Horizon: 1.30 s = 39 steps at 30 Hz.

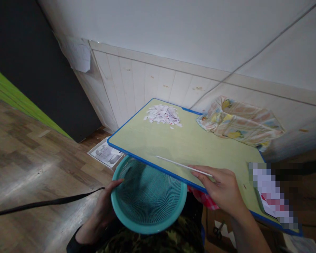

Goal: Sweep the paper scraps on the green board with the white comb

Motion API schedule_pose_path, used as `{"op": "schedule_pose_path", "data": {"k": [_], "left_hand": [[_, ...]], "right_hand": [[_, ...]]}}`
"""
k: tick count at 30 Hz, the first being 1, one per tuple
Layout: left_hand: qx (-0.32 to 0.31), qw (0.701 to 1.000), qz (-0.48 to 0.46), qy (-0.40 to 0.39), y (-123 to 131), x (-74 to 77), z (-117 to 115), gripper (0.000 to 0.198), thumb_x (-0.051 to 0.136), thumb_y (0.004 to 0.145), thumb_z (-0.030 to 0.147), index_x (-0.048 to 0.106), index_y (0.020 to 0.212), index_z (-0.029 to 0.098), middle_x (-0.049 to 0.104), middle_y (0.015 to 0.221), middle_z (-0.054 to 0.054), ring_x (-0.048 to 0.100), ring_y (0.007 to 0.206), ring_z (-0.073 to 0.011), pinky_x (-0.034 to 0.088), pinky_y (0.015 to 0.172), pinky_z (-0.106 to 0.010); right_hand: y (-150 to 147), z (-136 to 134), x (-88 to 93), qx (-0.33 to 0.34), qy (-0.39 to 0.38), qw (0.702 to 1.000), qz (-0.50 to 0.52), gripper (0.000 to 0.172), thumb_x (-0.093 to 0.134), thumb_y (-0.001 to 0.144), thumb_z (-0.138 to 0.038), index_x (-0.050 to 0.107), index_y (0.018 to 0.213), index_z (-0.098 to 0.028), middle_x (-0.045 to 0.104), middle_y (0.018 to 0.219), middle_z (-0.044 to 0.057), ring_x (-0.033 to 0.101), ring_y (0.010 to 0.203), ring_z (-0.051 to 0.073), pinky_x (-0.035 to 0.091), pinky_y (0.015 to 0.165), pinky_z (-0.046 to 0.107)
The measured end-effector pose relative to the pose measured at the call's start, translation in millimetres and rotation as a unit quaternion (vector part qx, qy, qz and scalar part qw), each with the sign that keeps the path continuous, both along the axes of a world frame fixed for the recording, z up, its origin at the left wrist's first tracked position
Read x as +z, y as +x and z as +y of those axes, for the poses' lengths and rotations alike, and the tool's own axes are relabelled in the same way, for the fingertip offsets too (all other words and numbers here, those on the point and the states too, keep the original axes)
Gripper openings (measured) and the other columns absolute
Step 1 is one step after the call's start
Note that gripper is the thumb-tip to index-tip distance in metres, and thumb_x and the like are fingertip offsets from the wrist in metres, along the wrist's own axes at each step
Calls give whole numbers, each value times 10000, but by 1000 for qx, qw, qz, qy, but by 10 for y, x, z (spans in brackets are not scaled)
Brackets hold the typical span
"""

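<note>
My left hand [106, 202] grips the rim of a teal plastic colander [149, 230], its thumb over the edge. The colander is tilted toward me below the table's front edge, and nothing shows inside it but shadow. In my right hand [221, 186] is a thin white strip [173, 162], pinched between thumb and fingers. It lies low over the tabletop near the front edge; whether it is a stick or a card seen edge-on I cannot tell. A heap of torn white paper scraps [163, 115] sits at the table's far left corner.
The pale green table [189, 147] has a blue rim and stands against a white panelled wall. A patterned cloth [239, 123] is at its back right. Scissors [218, 230] lie below, on the right. A framed picture [105, 153] is on the floor, and a black strap [47, 202] stretches left.
</note>
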<state>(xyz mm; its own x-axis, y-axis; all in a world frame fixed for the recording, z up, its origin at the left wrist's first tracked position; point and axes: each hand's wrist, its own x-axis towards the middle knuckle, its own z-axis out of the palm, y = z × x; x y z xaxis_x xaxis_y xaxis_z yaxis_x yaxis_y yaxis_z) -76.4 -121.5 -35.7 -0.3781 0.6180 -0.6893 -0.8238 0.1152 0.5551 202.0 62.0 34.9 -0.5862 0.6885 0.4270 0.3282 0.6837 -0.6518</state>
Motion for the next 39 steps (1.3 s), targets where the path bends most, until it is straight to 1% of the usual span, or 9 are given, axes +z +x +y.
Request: {"op": "schedule_pose_path", "data": {"k": [6,11,17,21,24,26,29,34,39], "left_hand": [[-1,1000,10,-1,8,34,-1,200,656,861,125,793,717,115,822,647,-94,747,540,-221,633,598,-317],[-2,1000,20,2,-3,13,-2,212,657,863,122,794,702,118,820,641,-90,740,532,-221,635,597,-327],[-11,1000,15,6,-7,33,-3,306,603,892,123,791,651,102,792,580,-87,707,489,-192,606,568,-293],[-6,1000,17,10,-7,27,-7,302,600,891,118,793,659,96,800,592,-91,719,495,-202,617,569,-304],[-7,1000,16,9,-12,5,-10,297,598,883,101,795,661,112,801,589,-87,724,491,-204,622,560,-302],[-12,1000,11,6,-21,-5,-15,285,604,875,98,797,667,120,811,607,-93,738,508,-211,630,570,-304],[-10,1000,12,4,-46,-7,-28,278,602,880,101,806,691,114,823,636,-108,752,525,-225,640,583,-317],[7,1000,25,-1,-93,24,-32,309,592,884,95,790,648,121,802,585,-87,730,482,-208,629,543,-301],[14,1000,15,9,-115,37,-32,357,546,915,87,801,666,99,808,603,-105,739,497,-213,641,572,-314]], "right_hand": [[-18,-67,48,26,6,1000,-7,235,653,931,-220,830,1016,-349,827,945,-20,808,781,216,664,728,308],[-41,-92,74,46,6,999,2,244,656,929,-192,827,1028,-334,827,961,-27,809,794,200,655,732,278],[-46,-82,123,57,-7,998,-5,208,664,925,-215,836,991,-313,831,923,-8,803,736,203,633,635,254],[-127,36,73,-7,21,1000,14,143,700,901,-253,838,918,-284,831,875,10,799,722,220,634,658,276],[-255,180,-18,-80,56,995,16,152,689,914,-283,833,951,-253,833,925,38,804,772,244,634,696,312],[-332,253,-67,-93,78,993,7,178,668,929,-282,831,981,-232,832,952,51,805,785,242,630,706,311],[-379,262,-80,-59,89,994,-3,194,647,940,-247,831,992,-216,832,974,49,807,821,224,625,720,275],[-320,95,13,8,57,998,-10,210,640,937,-183,834,1000,-235,835,946,12,805,790,181,619,731,228],[-286,0,87,26,21,999,-10,198,654,934,-196,839,982,-246,835,909,10,801,752,186,621,707,235]]}}
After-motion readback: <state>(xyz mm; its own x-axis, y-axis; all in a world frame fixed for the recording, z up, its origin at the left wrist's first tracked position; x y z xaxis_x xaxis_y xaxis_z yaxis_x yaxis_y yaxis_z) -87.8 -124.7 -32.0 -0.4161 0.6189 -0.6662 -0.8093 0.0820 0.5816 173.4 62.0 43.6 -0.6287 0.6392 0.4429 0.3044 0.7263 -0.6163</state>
